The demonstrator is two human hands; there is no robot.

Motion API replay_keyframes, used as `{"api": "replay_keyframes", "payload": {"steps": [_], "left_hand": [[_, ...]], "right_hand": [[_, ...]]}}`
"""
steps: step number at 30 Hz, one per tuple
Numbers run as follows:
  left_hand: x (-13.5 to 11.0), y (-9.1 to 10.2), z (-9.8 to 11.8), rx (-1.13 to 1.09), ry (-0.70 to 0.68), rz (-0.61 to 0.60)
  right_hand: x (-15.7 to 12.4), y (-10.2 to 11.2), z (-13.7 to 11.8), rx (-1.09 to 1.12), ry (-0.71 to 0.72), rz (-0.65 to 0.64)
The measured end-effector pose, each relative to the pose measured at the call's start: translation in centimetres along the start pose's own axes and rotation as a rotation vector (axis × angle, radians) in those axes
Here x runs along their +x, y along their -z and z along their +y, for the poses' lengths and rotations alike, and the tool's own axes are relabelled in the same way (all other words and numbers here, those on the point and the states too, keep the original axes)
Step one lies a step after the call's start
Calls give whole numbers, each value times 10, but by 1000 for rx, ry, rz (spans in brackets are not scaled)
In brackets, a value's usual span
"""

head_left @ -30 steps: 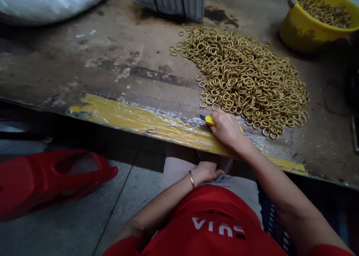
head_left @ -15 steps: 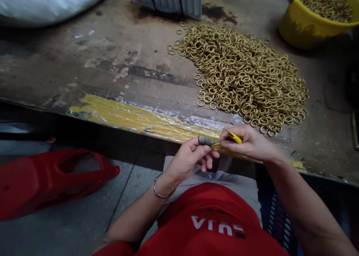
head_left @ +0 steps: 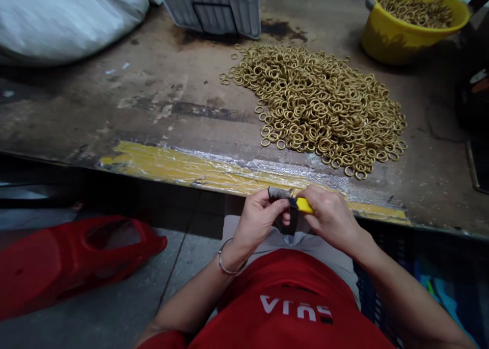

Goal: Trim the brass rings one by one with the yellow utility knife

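My right hand (head_left: 331, 217) is closed around a small yellow utility knife (head_left: 304, 205), its dark blade pointing left. My left hand (head_left: 259, 220) pinches a gold ring just at the blade tip; the ring is mostly hidden by the fingers. A grey cover sits on my left index fingertip (head_left: 278, 192). Both hands meet over my lap, just below the table's taped front edge (head_left: 198, 168). A large heap of gold rings (head_left: 317, 104) lies on the table beyond them.
A yellow bowl (head_left: 405, 35) full of gold rings stands at the back right. A grey slatted crate (head_left: 214, 5) and a white sack (head_left: 64, 18) sit at the back. A red plastic object (head_left: 69, 260) lies on the floor at left.
My right hand left the heap's edge with the knife and came back to my lap. My left hand rose from my lap to meet it, pinching a ring.
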State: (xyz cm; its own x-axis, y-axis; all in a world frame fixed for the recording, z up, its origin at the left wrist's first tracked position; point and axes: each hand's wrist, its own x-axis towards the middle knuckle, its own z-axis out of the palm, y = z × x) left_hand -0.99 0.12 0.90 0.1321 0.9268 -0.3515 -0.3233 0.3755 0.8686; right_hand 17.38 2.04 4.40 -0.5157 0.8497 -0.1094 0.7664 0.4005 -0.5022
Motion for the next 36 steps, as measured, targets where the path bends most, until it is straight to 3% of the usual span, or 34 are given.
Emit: {"api": "replay_keyframes", "payload": {"steps": [12, 15, 18, 23, 29, 33, 36], "left_hand": [[-5, 4, 11, 224, -160, -33], [-16, 10, 20, 340, -245, -54], [-23, 15, 23, 388, -271, -145], [-5, 22, 8, -15, -85, -111], [14, 42, 9, -360, 42, -187], [18, 54, 18, -319, 68, -161], [22, 51, 19, -87, -42, 20]], "right_hand": [[13, -11, -9, -281, -70, 5], [30, -2, 1, -395, -224, 18], [56, 10, 8, -460, -362, 115], [117, 2, -11, -374, -79, 66], [175, -19, -21, -444, -108, 26], [169, -2, -17, -267, -109, 0], [146, 15, -12, 266, -122, -108]]}}
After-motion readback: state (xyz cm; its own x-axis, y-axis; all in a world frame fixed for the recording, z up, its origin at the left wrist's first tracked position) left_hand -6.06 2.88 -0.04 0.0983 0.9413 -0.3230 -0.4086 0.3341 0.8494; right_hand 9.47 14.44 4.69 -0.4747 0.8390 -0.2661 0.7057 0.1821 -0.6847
